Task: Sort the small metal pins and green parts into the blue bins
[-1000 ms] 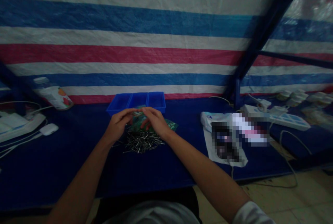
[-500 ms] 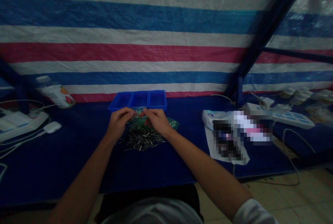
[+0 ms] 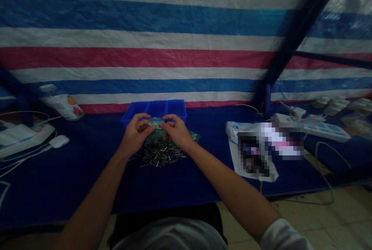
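Note:
A small clear plastic bag with a greenish tint is held between my two hands. My left hand grips its left side with thumb and fingers, and my right hand grips its right side. Just below the hands, a pile of thin metal pins lies on the blue table. Green plastic shows beside my right wrist, partly hidden by it. Behind the hands stands a blue tray with three compartments.
A bottle and a power strip with cables are at the left. On the right lie a white plastic package, blurred items, another power strip, cables and several jars.
The fingers of both hands have shifted on the bag, with the index fingers raised and spread further over its top. The pile and tray are essentially where they were.

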Available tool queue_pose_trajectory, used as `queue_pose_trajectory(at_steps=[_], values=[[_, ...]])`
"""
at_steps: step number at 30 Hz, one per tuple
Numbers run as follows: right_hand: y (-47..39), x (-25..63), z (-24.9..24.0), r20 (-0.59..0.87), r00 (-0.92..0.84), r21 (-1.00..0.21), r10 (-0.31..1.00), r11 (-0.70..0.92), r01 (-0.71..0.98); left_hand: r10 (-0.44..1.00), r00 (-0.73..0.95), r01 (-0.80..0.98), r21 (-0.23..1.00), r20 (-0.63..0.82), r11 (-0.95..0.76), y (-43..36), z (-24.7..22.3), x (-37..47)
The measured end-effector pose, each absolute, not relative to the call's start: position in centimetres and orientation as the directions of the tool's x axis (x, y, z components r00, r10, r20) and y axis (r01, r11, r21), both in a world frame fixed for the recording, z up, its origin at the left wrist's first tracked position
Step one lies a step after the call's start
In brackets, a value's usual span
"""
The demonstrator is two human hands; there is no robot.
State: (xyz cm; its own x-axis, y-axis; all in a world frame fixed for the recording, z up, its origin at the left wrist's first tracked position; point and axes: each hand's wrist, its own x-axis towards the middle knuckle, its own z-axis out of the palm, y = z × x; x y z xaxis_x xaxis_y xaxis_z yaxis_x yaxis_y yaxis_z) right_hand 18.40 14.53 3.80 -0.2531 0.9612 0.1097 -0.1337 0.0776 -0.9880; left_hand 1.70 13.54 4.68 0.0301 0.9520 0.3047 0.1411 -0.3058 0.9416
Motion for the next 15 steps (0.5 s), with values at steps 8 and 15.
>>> queue_pose_trajectory(at_steps=[8, 15], values=[[11.5, 22.5, 7.2, 0.446, -0.139, -0.851, 0.884, 0.467, 0.24, 0.939, -0.058, 0.151, 0.933, 0.338, -0.326, 13.6, 5.2, 1.1], [2.7, 40.5, 4.2, 0.687, 0.036, -0.432, 0.726, 0.368, 0.823, 0.923, -0.1, 0.176, 0.92, 0.37, -0.35, 13.7, 5.4, 1.0]])
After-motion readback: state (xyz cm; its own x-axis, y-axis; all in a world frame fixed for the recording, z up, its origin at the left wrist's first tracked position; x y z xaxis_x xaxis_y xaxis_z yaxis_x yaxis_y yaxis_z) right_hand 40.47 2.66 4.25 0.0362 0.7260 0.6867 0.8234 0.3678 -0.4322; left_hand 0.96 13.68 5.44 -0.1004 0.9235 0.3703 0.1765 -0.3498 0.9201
